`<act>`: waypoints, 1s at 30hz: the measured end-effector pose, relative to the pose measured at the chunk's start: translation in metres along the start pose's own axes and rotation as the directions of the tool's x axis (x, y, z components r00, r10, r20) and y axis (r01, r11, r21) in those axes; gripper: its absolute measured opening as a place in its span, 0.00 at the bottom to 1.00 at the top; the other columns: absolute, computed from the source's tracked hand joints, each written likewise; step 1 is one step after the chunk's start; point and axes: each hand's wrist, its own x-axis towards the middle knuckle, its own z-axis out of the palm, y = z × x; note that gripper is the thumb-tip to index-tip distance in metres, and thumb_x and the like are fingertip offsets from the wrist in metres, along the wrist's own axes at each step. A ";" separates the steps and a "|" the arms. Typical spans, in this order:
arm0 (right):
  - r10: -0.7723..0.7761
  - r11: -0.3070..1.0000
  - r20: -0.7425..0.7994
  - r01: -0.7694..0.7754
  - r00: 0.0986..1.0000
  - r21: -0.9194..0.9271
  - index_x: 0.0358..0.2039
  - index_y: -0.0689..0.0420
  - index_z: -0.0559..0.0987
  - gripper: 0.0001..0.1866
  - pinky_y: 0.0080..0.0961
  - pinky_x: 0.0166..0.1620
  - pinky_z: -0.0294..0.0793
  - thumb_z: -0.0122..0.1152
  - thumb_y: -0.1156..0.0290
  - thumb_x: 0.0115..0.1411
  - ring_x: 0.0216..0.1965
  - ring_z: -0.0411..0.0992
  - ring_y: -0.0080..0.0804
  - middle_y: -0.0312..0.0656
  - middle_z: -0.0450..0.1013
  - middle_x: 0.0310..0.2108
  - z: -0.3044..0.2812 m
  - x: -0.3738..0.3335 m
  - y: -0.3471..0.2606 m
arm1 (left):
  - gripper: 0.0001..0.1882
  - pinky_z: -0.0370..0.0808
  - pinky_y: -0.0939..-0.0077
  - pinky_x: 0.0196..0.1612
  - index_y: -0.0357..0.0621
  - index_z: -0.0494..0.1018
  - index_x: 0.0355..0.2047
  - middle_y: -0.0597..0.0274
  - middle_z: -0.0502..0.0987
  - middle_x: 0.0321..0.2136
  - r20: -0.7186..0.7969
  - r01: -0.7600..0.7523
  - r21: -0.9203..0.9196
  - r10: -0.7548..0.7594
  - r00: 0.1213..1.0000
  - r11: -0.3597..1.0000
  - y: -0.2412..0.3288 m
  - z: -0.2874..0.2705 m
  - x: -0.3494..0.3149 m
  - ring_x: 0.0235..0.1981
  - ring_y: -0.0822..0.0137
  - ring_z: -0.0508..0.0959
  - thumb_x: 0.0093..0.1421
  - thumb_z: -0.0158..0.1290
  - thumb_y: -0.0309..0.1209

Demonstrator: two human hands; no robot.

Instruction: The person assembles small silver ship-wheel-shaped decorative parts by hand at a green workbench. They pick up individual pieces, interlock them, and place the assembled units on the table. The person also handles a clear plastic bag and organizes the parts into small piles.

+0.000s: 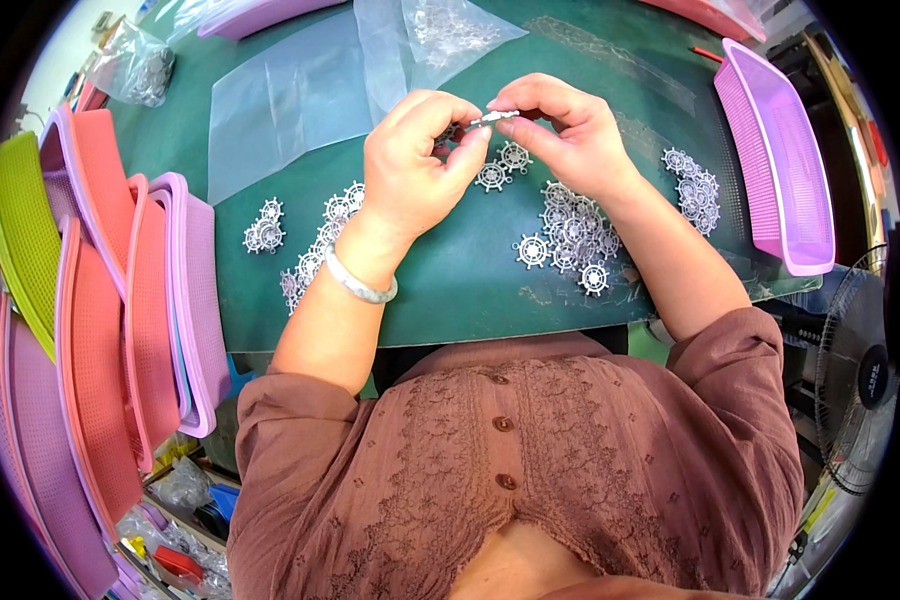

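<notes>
Above the far middle of the green table, my left hand (410,165) and my right hand (575,135) pinch a small silver ship's-wheel charm (495,117) between thumbs and fingertips. It is seen edge-on, so its face is hidden. Just below my fingers lie a few loose ship's-wheel charms (492,177). A heap of the same charms (573,225) sits beside my right forearm. Partly behind my left wrist runs a long row of charms (315,252). Smaller clusters rest at the left (264,228) and right (697,190).
A purple basket (820,170) stands at the table's right edge, near a fan (855,370). Stacked pink, purple and green baskets (100,330) crowd the left side. Clear plastic sheets (285,105) and a bag of small parts (135,65) lie toward the back of the green table (440,300).
</notes>
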 end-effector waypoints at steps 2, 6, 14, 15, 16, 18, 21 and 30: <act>-0.019 0.999 0.008 0.020 1.000 -0.042 0.33 0.59 0.79 0.07 0.16 0.33 0.68 0.60 0.79 0.51 0.28 0.67 0.19 0.35 0.72 0.30 0.000 0.000 0.001 | 0.06 0.70 0.84 0.27 0.37 0.73 0.26 0.62 0.74 0.25 -0.014 -0.028 0.007 0.029 0.999 1.000 0.000 0.000 0.000 0.23 0.75 0.73 0.46 0.58 0.19; -0.041 0.997 0.030 0.043 0.999 -0.070 0.34 0.59 0.78 0.09 0.16 0.33 0.69 0.60 0.79 0.50 0.30 0.69 0.21 0.36 0.72 0.31 -0.001 0.001 0.000 | 0.06 0.70 0.85 0.26 0.37 0.73 0.26 0.62 0.74 0.25 -0.012 -0.051 0.010 0.051 0.999 0.999 0.000 0.000 0.000 0.22 0.76 0.72 0.46 0.57 0.19; -0.130 0.977 0.038 0.134 0.991 -0.166 0.35 0.58 0.78 0.11 0.19 0.34 0.70 0.62 0.78 0.48 0.32 0.71 0.25 0.38 0.73 0.33 0.000 0.002 -0.008 | 0.06 0.71 0.85 0.24 0.38 0.73 0.26 0.63 0.74 0.24 0.000 -0.053 0.088 0.054 0.999 0.995 0.000 0.000 0.001 0.22 0.76 0.72 0.46 0.56 0.18; -0.133 0.976 0.038 0.138 0.990 -0.168 0.35 0.58 0.78 0.11 0.19 0.34 0.70 0.62 0.78 0.48 0.32 0.71 0.25 0.38 0.73 0.33 0.000 0.002 -0.009 | 0.06 0.71 0.85 0.24 0.39 0.73 0.26 0.63 0.74 0.24 -0.003 -0.061 0.099 0.062 0.998 0.993 0.000 0.000 0.001 0.22 0.76 0.72 0.46 0.56 0.19; -0.137 0.975 0.039 0.141 0.990 -0.169 0.35 0.58 0.78 0.11 0.19 0.34 0.70 0.62 0.79 0.48 0.32 0.71 0.25 0.38 0.73 0.33 0.000 0.003 -0.009 | 0.06 0.71 0.85 0.24 0.39 0.73 0.26 0.63 0.74 0.24 -0.006 -0.070 0.110 0.071 0.997 0.991 0.000 0.000 0.001 0.22 0.76 0.73 0.45 0.56 0.19; -0.148 0.973 0.041 0.153 0.988 -0.171 0.34 0.58 0.78 0.10 0.19 0.34 0.71 0.62 0.80 0.49 0.32 0.72 0.25 0.38 0.73 0.33 -0.001 0.002 -0.009 | 0.07 0.71 0.85 0.24 0.39 0.73 0.26 0.63 0.74 0.24 -0.013 -0.074 0.121 0.077 0.997 0.990 0.000 0.001 0.001 0.22 0.75 0.73 0.45 0.57 0.19; -0.163 0.972 0.040 0.167 0.986 -0.167 0.33 0.58 0.78 0.09 0.20 0.34 0.71 0.61 0.81 0.49 0.32 0.72 0.27 0.39 0.73 0.33 -0.001 0.002 -0.007 | 0.07 0.71 0.84 0.24 0.39 0.73 0.27 0.63 0.74 0.24 -0.023 -0.066 0.117 0.069 0.997 0.991 0.002 0.000 0.001 0.22 0.75 0.73 0.45 0.57 0.19; 0.003 1.000 0.050 -0.003 0.999 -0.001 0.36 0.63 0.77 0.09 0.15 0.39 0.71 0.56 0.85 0.53 0.37 0.70 0.21 0.39 0.72 0.37 -0.003 0.000 -0.005 | 0.09 0.71 0.83 0.21 0.42 0.74 0.28 0.63 0.74 0.23 -0.066 -0.027 0.072 0.032 0.997 0.997 -0.004 0.002 0.001 0.21 0.73 0.74 0.44 0.60 0.24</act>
